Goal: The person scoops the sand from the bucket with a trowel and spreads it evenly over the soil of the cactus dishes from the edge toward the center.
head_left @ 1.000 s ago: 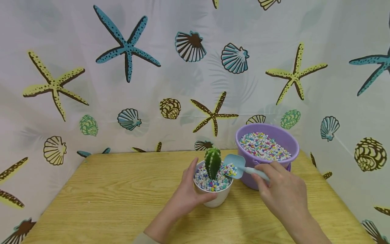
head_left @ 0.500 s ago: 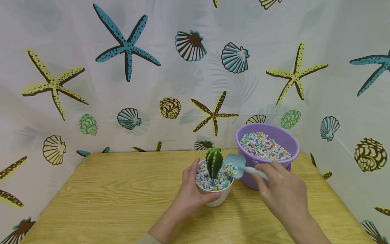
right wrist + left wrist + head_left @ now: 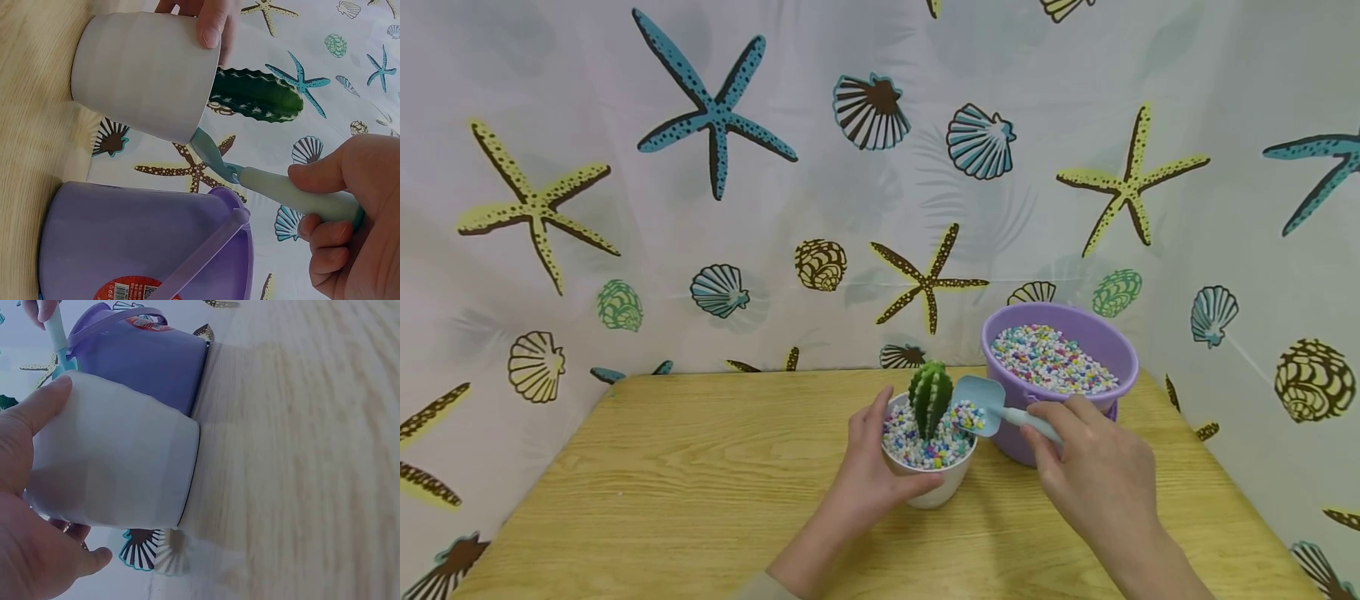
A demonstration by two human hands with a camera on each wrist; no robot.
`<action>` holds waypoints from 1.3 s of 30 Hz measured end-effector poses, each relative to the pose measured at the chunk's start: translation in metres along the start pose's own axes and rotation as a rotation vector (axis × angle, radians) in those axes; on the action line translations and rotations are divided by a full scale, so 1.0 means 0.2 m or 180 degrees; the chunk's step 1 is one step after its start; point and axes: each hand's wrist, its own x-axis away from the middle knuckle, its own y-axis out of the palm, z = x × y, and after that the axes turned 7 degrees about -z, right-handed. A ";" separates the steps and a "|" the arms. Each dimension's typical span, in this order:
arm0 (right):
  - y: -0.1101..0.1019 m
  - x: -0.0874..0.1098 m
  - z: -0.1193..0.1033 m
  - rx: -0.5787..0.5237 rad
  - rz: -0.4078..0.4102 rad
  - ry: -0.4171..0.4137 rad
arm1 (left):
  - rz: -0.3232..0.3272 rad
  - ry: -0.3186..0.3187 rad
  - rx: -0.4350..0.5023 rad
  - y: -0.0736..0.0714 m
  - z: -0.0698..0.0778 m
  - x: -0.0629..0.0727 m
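A green cactus (image 3: 930, 402) stands upright in a white pot (image 3: 119, 456) filled with small multicoloured pebbles (image 3: 917, 447). My left hand (image 3: 874, 475) grips the pot, thumb along the near side and fingers around the left rim. In my right hand (image 3: 1097, 467) is the pale handle of a small blue shovel (image 3: 990, 392). Its blade carries some pebbles and tips over the pot's right rim, close beside the cactus. In the right wrist view the right-hand fingers curl round the shovel handle (image 3: 300, 195), and the blade's tip is at the pot's rim.
Right behind the shovel stands a purple bucket (image 3: 1011, 429) holding many of the same pebbles, its handle (image 3: 200, 256) hanging down the side. Everything stands on a wooden table (image 3: 700, 467). A curtain (image 3: 820, 192) printed with starfish and shells surrounds the table's back and sides.
The left hand and the pot with the cactus have shifted slightly to the right. The right hand and shovel have stayed almost in place, pebbles still on the blade.
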 end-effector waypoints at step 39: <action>0.01 0.01 0.00 0.0059 0.0215 -0.0270 | -0.0172 -0.0135 0.0169 -0.01 0.01 -0.02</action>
